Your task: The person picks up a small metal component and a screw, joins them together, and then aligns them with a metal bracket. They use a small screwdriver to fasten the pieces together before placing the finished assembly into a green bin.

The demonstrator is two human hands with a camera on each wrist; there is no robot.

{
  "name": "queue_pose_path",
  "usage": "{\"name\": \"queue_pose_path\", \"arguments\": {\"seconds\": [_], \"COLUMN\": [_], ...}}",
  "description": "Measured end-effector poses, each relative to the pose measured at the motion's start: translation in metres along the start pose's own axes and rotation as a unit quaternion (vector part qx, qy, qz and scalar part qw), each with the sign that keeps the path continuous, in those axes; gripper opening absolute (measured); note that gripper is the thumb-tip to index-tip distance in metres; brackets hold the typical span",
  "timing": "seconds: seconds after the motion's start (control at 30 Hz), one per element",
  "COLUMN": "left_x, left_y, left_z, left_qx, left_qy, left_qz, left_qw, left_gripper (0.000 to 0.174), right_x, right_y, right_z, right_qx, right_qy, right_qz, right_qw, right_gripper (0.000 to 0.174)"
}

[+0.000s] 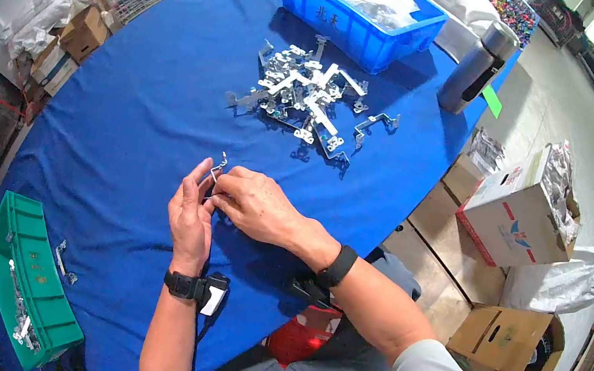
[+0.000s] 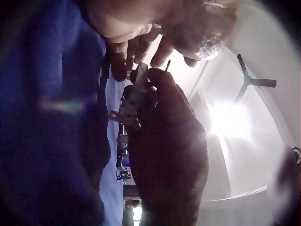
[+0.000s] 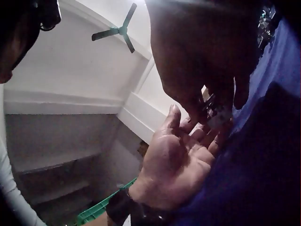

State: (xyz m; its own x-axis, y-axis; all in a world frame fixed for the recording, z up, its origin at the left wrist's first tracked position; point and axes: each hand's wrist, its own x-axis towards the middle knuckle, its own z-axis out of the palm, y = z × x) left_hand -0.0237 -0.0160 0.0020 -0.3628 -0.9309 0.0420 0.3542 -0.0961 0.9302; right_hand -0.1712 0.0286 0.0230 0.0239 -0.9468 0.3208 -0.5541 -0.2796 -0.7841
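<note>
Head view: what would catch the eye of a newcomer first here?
Both hands meet above the blue table: the left hand and the right hand pinch a small metal bracket between them. Beyond them lies a shiny pile of brackets, and behind that stands a blue bin; a green tray sits at the near left edge.

Not much you can actually read here. Your far blue bin point(image 1: 341, 25) has two white Chinese characters on its near wall, which look like 北天. The white cardboard box point(image 1: 513, 224) on the floor to your right has a red-and-blue logo, but any lettering on it is too small to make out.
</note>
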Motion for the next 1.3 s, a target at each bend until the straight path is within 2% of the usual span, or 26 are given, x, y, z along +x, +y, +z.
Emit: {"name": "queue_pose_path", "arguments": {"seconds": [0.17,0.23,0.3,0.37,0.43,0.5,0.63,0.7,0.87,0.9,0.97,1.07,1.27,1.3], "left_x": [0.001,0.001,-0.001,0.000,-0.001,0.007,0.004,0.003,0.002,0.004,0.004,0.004,0.001,0.000], "left_y": [-0.008,-0.009,-0.006,-0.010,-0.006,-0.023,-0.012,-0.008,-0.012,-0.018,-0.017,-0.019,-0.017,-0.014], "left_z": [-0.009,-0.008,-0.008,-0.008,-0.006,-0.012,-0.009,-0.005,-0.004,-0.005,-0.006,-0.007,-0.003,-0.004], "left_qx": [0.032,0.046,0.067,0.088,0.138,0.149,0.120,0.184,0.183,0.167,0.173,0.178,0.129,0.124], "left_qy": [-0.011,0.005,0.024,0.031,0.029,0.025,0.004,-0.019,-0.011,-0.006,-0.006,-0.008,-0.005,-0.010], "left_qz": [-0.032,-0.027,-0.032,-0.006,0.011,0.079,0.077,0.098,0.091,0.090,0.092,0.089,0.056,0.011], "left_qw": [0.999,0.999,0.997,0.996,0.990,0.985,0.990,0.978,0.979,0.982,0.981,0.980,0.990,0.992], "left_gripper": [0.057,0.049,0.043,0.040,0.040,0.041,0.041,0.047,0.045,0.043,0.042,0.042,0.041,0.042], "right_x": [0.005,0.007,0.007,0.005,0.004,0.002,0.003,-0.003,-0.003,-0.004,-0.005,-0.006,-0.006,-0.008], "right_y": [0.000,0.004,0.004,0.006,0.005,0.007,0.003,0.009,0.022,0.020,0.022,0.024,0.031,0.029], "right_z": [-0.002,-0.001,-0.002,-0.003,-0.004,-0.005,-0.011,-0.013,-0.005,0.000,0.000,0.008,0.015,0.010], "right_qx": [0.077,0.105,0.121,0.157,0.175,0.205,0.234,0.274,0.269,0.315,0.253,0.337,0.270,0.210], "right_qy": [-0.027,-0.042,-0.057,-0.081,-0.083,-0.093,-0.105,-0.087,-0.077,-0.058,-0.058,-0.041,0.006,0.008], "right_qz": [-0.010,-0.020,0.014,0.065,0.045,0.088,0.136,0.152,0.127,0.133,0.126,0.116,0.058,0.047], "right_qw": [0.997,0.993,0.991,0.982,0.980,0.970,0.957,0.945,0.952,0.938,0.958,0.933,0.961,0.976], "right_gripper": [0.016,0.020,0.021,0.022,0.024,0.026,0.026,0.026,0.026,0.025,0.024,0.022,0.026,0.027]}}
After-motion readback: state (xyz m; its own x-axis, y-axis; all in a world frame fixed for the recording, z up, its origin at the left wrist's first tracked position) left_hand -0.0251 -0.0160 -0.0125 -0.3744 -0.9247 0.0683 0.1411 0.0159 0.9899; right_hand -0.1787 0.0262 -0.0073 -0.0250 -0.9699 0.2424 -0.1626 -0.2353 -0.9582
